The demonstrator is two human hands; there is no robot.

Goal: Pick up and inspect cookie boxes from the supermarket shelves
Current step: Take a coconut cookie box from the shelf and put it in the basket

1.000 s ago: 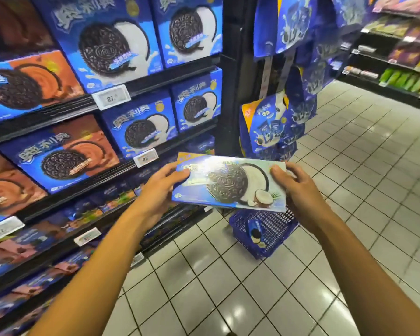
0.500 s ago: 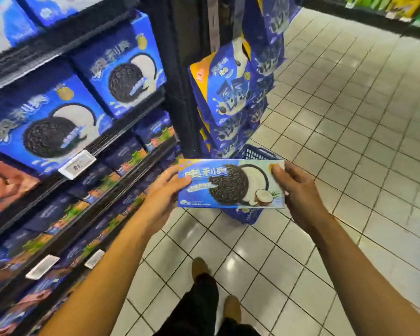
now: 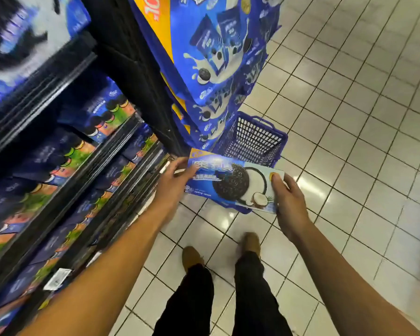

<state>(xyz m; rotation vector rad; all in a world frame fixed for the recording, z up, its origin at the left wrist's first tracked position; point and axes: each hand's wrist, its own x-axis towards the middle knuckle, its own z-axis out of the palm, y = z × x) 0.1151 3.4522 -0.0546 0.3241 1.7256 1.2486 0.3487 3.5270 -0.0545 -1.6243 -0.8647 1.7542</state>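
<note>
Right hand [image 3: 290, 202] grips the box [image 3: 233, 184] at its right end, thumb curled over the front face. Left hand [image 3: 174, 183] has its fingers loosely extended along the left end with the thumb on the front face; whether it still bears weight can't be told, it looks half released. Versus half a second ago the box has dropped from chest level and now sits low, tilted, just over the basket [image 3: 251, 139] on the floor; the view has swung down too, so the person's shoes [image 3: 251, 242] and dark trousers now show. Judgement: inspection of this box looks finished and it is headed for the basket. Print on the box: white Chinese characters on blue (the Oreo brand script), a large sandwich cookie and a halved coconut, so likely a coconut flavour; small text is unreadable. Hanging bags [image 3: 211, 57] above the basket show the same blue cookie artwork and a partial "10" on yellow. Shelves [image 3: 66, 151] at left hold darker blue boxes, blurred; price tags unreadable.
</note>
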